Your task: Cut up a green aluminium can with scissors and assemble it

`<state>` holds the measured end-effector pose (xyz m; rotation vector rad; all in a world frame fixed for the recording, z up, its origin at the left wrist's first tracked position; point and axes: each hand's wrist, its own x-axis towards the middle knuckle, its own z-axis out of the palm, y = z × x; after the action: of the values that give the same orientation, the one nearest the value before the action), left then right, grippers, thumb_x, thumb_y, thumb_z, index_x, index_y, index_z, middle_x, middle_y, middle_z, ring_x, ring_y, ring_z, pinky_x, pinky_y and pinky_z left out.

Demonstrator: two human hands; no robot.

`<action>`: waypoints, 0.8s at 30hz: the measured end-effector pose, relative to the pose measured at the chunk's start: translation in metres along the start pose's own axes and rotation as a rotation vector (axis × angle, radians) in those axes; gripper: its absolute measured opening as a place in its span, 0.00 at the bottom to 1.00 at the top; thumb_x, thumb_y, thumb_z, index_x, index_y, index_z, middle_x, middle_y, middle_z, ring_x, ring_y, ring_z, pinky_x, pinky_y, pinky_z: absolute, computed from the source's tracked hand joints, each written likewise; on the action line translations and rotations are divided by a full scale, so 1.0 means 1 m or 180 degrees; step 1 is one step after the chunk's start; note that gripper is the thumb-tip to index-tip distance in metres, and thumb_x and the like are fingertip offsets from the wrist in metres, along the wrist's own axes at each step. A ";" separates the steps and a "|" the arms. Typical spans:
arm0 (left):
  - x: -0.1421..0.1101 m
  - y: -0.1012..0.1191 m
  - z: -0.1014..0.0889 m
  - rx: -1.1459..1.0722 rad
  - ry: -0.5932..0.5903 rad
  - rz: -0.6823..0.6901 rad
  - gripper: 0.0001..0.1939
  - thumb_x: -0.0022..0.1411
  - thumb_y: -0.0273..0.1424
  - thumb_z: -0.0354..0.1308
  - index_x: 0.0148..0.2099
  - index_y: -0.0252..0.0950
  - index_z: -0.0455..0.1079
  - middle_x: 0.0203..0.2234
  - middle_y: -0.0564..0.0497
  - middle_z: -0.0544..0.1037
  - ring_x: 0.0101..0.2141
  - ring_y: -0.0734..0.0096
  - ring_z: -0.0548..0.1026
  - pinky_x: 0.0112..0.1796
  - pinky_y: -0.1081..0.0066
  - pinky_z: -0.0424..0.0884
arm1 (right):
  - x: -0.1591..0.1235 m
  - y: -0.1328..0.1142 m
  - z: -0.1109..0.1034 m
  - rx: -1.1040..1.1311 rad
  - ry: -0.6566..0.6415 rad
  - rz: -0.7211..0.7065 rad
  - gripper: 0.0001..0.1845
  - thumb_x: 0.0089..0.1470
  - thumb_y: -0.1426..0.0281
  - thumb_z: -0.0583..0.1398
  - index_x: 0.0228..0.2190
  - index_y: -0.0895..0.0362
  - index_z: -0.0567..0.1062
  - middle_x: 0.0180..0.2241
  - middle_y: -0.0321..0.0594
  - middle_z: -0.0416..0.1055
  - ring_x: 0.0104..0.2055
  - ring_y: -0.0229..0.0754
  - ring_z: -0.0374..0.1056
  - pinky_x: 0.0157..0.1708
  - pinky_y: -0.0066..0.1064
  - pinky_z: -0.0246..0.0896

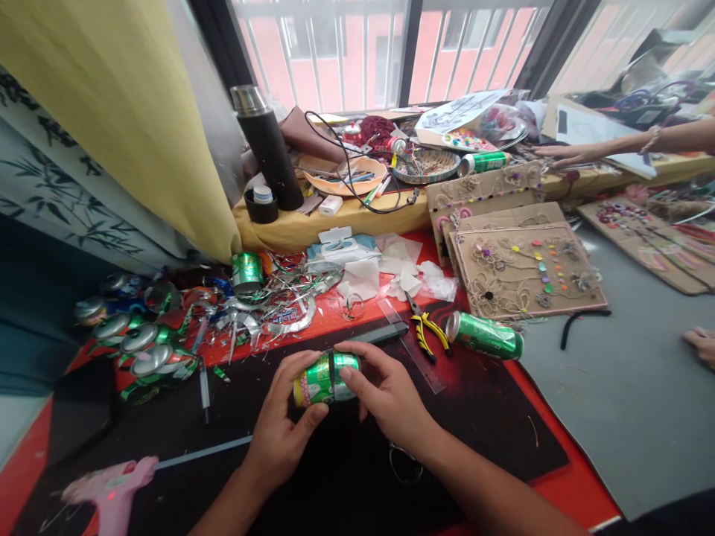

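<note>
My left hand (287, 420) was wrapped round the left end of the green can (318, 381) and my right hand (394, 391) round its right end, over the black mat (491, 420), between the left and right edges of the surface (588, 491). I judged the step to be fitting or steadying it at 1 dark band (331, 376), the next move calling for even, gentle pressure from both hands. Its long axis ran left-right, the yellow-and-pink end facing the surface's left edge.
</note>
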<state>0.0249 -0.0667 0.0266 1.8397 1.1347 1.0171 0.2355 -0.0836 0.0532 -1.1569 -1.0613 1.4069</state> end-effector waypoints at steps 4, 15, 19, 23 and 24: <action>-0.001 -0.001 0.000 0.0056 -0.0002 0.0106 0.26 0.71 0.47 0.63 0.67 0.47 0.69 0.60 0.43 0.74 0.60 0.48 0.74 0.59 0.53 0.73 | 0.000 -0.001 0.000 -0.0012 0.0089 0.0025 0.24 0.63 0.53 0.67 0.55 0.51 0.81 0.41 0.41 0.75 0.24 0.32 0.63 0.16 0.21 0.62; -0.001 0.001 0.001 0.0276 0.0094 0.0252 0.26 0.71 0.44 0.64 0.68 0.48 0.69 0.61 0.43 0.73 0.61 0.47 0.74 0.59 0.52 0.73 | -0.001 0.004 0.002 -0.0088 0.0054 -0.0066 0.22 0.64 0.55 0.67 0.55 0.50 0.82 0.46 0.43 0.76 0.30 0.36 0.68 0.18 0.22 0.65; -0.001 0.002 0.001 0.0317 0.0094 0.0322 0.26 0.72 0.43 0.63 0.69 0.51 0.68 0.61 0.44 0.72 0.60 0.49 0.74 0.59 0.54 0.72 | -0.001 0.008 0.002 -0.0115 0.0005 -0.0140 0.21 0.64 0.56 0.67 0.55 0.50 0.82 0.51 0.45 0.77 0.35 0.39 0.71 0.20 0.22 0.67; 0.001 0.002 0.001 0.0314 0.0064 0.0361 0.25 0.73 0.42 0.62 0.69 0.52 0.67 0.61 0.45 0.71 0.61 0.51 0.73 0.59 0.56 0.72 | -0.001 0.008 0.001 -0.0180 -0.0057 -0.0196 0.20 0.65 0.57 0.67 0.55 0.49 0.82 0.54 0.45 0.76 0.40 0.43 0.74 0.22 0.23 0.67; 0.001 0.002 0.001 0.0307 0.0067 0.0366 0.25 0.73 0.42 0.62 0.69 0.52 0.67 0.61 0.45 0.71 0.61 0.50 0.73 0.59 0.55 0.72 | -0.001 0.008 0.000 -0.0195 -0.0067 -0.0222 0.20 0.65 0.57 0.67 0.55 0.49 0.82 0.54 0.45 0.76 0.41 0.43 0.74 0.22 0.23 0.67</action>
<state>0.0267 -0.0670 0.0280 1.9945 1.1182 1.0652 0.2340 -0.0858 0.0455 -1.1403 -1.1559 1.3429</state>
